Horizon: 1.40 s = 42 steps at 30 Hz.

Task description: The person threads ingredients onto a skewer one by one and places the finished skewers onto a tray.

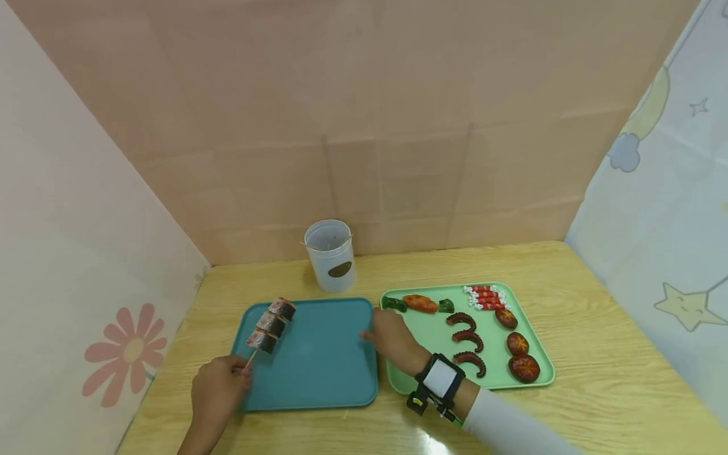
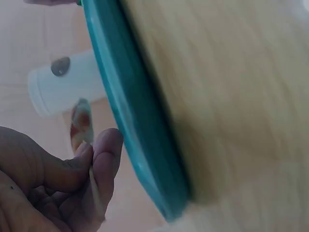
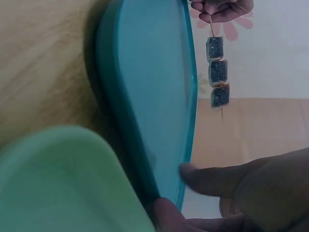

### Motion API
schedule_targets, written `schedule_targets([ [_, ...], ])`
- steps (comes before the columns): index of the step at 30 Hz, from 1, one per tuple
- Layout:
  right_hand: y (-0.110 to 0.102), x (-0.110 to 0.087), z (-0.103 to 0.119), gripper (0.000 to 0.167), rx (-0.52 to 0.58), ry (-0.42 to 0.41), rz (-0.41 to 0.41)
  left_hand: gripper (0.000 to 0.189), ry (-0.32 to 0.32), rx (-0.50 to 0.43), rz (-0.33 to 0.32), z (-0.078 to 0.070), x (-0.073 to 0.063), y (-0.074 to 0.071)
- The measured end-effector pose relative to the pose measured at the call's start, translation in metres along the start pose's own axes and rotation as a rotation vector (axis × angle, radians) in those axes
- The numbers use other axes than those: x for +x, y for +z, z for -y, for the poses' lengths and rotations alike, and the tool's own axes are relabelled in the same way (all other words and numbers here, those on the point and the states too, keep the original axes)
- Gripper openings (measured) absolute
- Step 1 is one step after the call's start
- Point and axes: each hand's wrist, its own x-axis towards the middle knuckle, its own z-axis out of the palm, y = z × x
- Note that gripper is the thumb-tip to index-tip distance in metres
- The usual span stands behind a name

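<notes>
My left hand (image 1: 218,387) pinches the thin stick of a skewer (image 1: 271,325) between thumb and fingertips. Three chunky pieces, dark on one face and pale reddish on another, are threaded on it. In the right wrist view the skewer (image 3: 218,72) hangs in the air beyond the blue tray (image 3: 154,72), clear of its surface. At that tray's right rim is my right hand (image 1: 395,341), its thumb straight and pointing over the tray. A fingertip (image 3: 166,212) of it touches the rim, between the blue tray and the green tray (image 3: 63,183). Nothing is pinched between that thumb and finger.
A white cup (image 1: 334,268) with thin sticks stands behind the trays. On the green tray (image 1: 418,379) lie a pepper-and-carrot-like piece (image 1: 421,303), several red-and-white sticks (image 1: 486,297), curled tentacles (image 1: 467,341) and round brown mushroom caps (image 1: 517,344). Walls (image 1: 364,126) enclose the table.
</notes>
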Motion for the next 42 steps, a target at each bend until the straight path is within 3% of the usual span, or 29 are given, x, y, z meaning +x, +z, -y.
schedule_targets([
  [7, 0.009, 0.008, 0.008, 0.024, -0.213, -0.011, -0.1, 0.021, -0.091, -0.04, 0.08, 0.026, 0.011, -0.001],
  [11, 0.01, 0.012, 0.009, 0.025, -0.233, 0.031, -0.071, 0.022, -0.135, -0.099, 0.141, 0.031, 0.014, -0.004],
  [14, 0.008, 0.014, 0.01, 0.031, -0.204, 0.044, -0.046, 0.02, -0.108, -0.069, 0.172, 0.031, 0.017, -0.008],
  [18, 0.005, 0.016, 0.008, 0.038, -0.123, 0.069, -0.017, 0.011, -0.028, 0.054, 0.15, 0.028, 0.02, -0.012],
  [23, 0.004, 0.019, 0.005, 0.039, -0.098, 0.101, 0.007, 0.005, -0.013, 0.139, 0.106, 0.025, 0.017, -0.011],
  [30, 0.005, 0.02, 0.004, 0.042, -0.048, 0.119, 0.019, 0.008, -0.03, 0.162, 0.09, 0.026, 0.015, -0.008],
  [38, 0.006, 0.018, 0.002, 0.046, -0.054, 0.113, 0.006, 0.004, -0.037, 0.19, 0.118, 0.023, 0.015, -0.008],
  [42, 0.002, 0.02, 0.004, 0.046, -0.087, 0.069, -0.008, 0.018, 0.002, 0.221, 0.054, 0.016, 0.013, -0.012],
])
